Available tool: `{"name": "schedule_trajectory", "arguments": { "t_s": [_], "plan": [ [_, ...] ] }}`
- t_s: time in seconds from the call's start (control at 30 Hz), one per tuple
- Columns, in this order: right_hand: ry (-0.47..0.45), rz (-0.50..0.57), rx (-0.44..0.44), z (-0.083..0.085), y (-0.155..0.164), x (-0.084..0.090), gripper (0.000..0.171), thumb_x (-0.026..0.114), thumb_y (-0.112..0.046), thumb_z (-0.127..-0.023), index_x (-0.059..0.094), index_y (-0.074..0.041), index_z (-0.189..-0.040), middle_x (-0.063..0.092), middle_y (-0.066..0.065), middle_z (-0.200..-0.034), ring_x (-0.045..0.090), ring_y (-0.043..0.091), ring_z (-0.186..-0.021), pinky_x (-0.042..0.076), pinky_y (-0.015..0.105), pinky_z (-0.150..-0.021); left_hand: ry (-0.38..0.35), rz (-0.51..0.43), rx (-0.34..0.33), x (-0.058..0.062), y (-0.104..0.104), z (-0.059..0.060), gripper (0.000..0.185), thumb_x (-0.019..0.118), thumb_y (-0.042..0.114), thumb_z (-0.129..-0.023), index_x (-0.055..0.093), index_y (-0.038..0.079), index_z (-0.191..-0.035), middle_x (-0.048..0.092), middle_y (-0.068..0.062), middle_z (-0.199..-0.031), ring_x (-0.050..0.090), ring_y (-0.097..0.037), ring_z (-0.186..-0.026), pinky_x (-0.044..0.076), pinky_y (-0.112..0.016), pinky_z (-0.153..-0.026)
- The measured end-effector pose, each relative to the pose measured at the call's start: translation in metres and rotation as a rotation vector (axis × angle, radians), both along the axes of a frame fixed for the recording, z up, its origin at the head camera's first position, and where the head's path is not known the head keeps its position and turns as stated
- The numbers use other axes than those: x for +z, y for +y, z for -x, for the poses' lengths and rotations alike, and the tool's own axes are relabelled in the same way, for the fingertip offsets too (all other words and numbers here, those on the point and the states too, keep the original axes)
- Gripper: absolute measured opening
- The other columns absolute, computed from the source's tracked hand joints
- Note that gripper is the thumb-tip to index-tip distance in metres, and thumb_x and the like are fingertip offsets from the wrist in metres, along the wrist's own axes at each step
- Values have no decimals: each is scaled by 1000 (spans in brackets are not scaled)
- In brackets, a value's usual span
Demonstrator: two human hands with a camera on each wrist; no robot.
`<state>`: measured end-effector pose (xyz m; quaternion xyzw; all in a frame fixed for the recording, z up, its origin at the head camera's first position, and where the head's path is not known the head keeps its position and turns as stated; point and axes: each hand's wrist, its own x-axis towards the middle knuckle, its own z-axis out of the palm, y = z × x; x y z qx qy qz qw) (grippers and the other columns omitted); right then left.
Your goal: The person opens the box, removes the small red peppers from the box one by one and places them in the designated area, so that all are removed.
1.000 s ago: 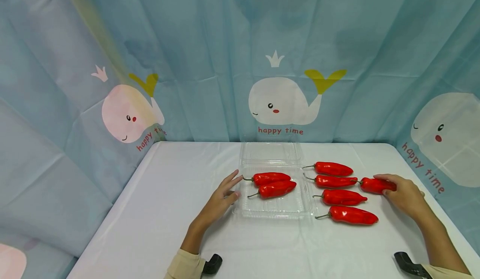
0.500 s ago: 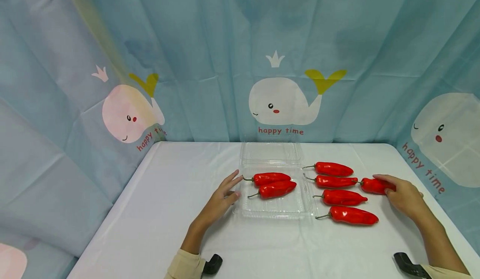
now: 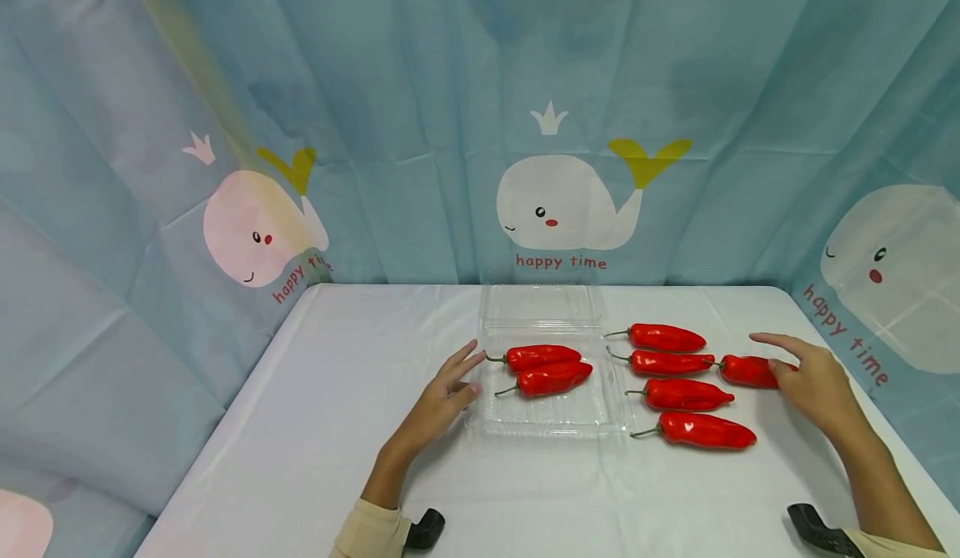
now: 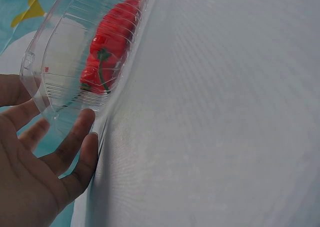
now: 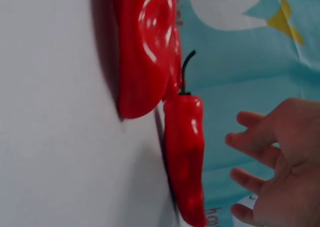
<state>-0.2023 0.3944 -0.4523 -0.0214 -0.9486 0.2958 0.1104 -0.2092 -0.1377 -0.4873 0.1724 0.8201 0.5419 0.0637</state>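
My left hand (image 3: 435, 406) rests at the left edge of a clear plastic clamshell container (image 3: 547, 418), fingers spread and fairly straight. In the left wrist view its fingertips are against or very near the container's end. Two red peppers (image 3: 553, 379) lie inside the container, stems to the left. My right hand (image 3: 819, 387) hovers over the right end of a single red pepper (image 3: 746, 371). The right wrist view has that pepper (image 5: 185, 152) lying on the table, with the loosely spread fingers of my right hand (image 5: 285, 162) apart from it.
Several more red peppers (image 3: 688, 394) lie in a column to the right of the container. Its lid (image 3: 542, 304) stands open at the back. A white cloth covers the table (image 3: 315, 424); a blue whale-print curtain (image 3: 420, 124) hangs behind and at the sides.
My right hand has loosened from the single pepper, its index finger lifting and straightening and the hand shifting slightly back. The pepper stays in place. My left hand has not visibly moved.
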Motion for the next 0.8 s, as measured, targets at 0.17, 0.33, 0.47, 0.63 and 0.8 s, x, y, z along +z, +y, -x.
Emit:
{"name": "schedule_trajectory", "arguments": {
  "t_s": [0.17,0.33,0.47,0.63,0.8],
  "plan": [
    [59,19,10,-3,-9,9,42,55,-5,-105,57,5,-146,45,45,-149,41,68,-133,44,81,-89,-8,1,11,-1,0,0,52,54,16,-111,47,14,-162,21,2,-177,56,-37,-136,51,-55,-109],
    [94,49,27,-10,-19,17,44,57,-15,-108,57,2,-149,45,41,-152,41,66,-136,44,82,-86,-8,-7,7,0,0,-1,51,54,16,-111,47,13,-161,21,1,-177,57,-37,-135,51,-56,-109],
    [114,64,33,-15,-28,23,46,57,-19,-108,57,0,-150,47,39,-153,41,64,-137,42,84,-88,-20,-11,2,1,0,-1,52,54,16,-110,47,14,-161,21,2,-177,57,-36,-134,52,-54,-108],
    [135,116,48,-19,-40,30,48,57,-24,-109,55,-1,-152,48,36,-154,42,62,-137,34,87,-99,-22,-13,2,1,-1,0,52,54,17,-111,46,14,-162,21,2,-177,60,-34,-130,55,-47,-103],
    [128,140,61,-21,-51,34,49,56,-25,-109,54,-3,-153,50,34,-154,43,59,-136,36,86,-100,-23,-26,-4,1,-1,0,53,54,16,-111,45,13,-162,20,1,-177,62,-34,-128,55,-42,-98]
  ]
}}
